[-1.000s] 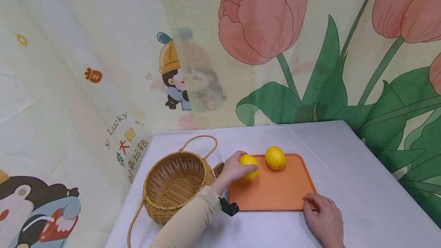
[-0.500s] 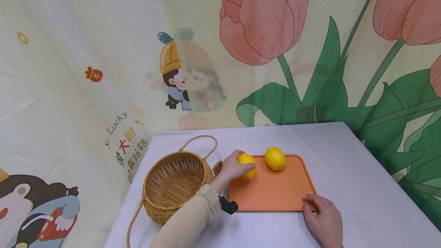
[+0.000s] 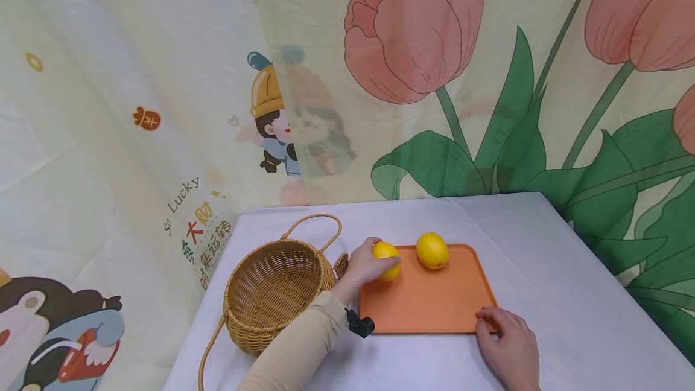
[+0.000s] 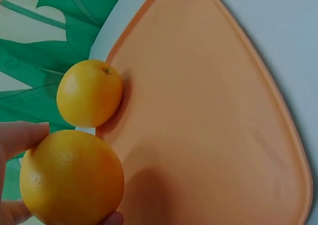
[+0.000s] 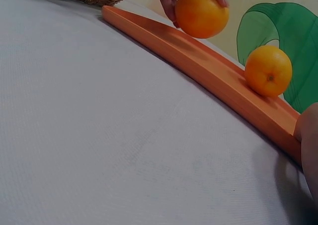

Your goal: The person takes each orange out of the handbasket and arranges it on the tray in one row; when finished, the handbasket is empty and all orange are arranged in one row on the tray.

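My left hand (image 3: 367, 265) grips an orange (image 3: 387, 260) between thumb and fingers, over the left part of the orange tray (image 3: 429, 303). In the right wrist view this held orange (image 5: 202, 12) hangs above the tray floor, and its shadow falls on the tray in the left wrist view. A second orange (image 3: 432, 250) sits at the tray's back edge, its stem end showing in the left wrist view. My right hand (image 3: 510, 343) pinches the tray's front right corner, fingertips over the rim and thumb at the outer side.
A round wicker basket (image 3: 239, 285) with looped handles stands left of the tray, its inside visible and holding nothing. My left forearm passes in front of its right side. A white cloth (image 3: 570, 282) covers the table; a printed curtain (image 3: 326, 77) hangs behind it.
My left hand has shifted slightly left with the orange in its grip. The right hand stays at the tray corner, and the second orange has not moved.
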